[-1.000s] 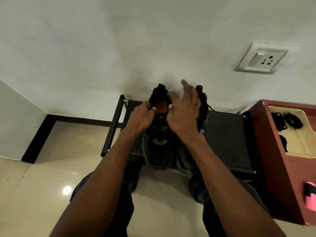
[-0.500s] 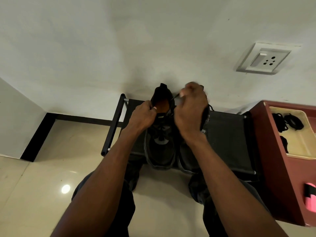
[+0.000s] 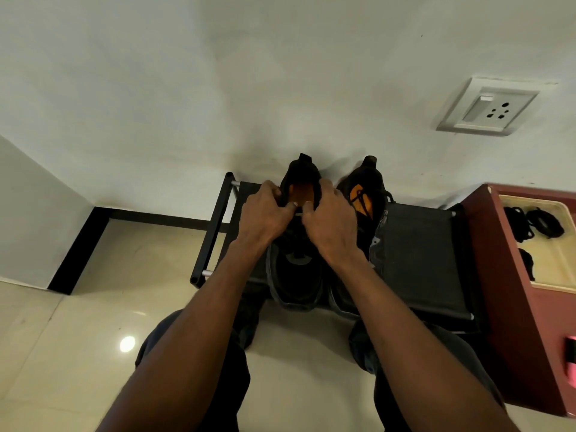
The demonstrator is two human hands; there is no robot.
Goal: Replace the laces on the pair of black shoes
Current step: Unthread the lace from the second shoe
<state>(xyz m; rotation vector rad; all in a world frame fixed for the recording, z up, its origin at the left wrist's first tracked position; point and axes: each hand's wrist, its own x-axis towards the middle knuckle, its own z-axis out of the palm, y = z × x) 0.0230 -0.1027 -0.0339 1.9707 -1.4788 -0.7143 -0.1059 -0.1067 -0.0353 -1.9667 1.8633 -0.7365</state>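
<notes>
On a black rack (image 3: 420, 260), both hands' fingers (image 3: 291, 207) pinch the left black shoe's (image 3: 296, 275) collar; no writing legible.

Count taken on site. Black shoes: two, a left shoe (image 3: 296, 269) and a right shoe (image 3: 363, 194). Hands: two, a left hand (image 3: 265, 213) and a right hand (image 3: 332, 222). Shoe rack (image 3: 420, 260): one. Red cabinet (image 3: 505, 291): one. Cream tray (image 3: 558, 263): one. Dark lace bundles (image 3: 536, 221) in it: at least three. Wall socket (image 3: 487, 107): one.
</notes>
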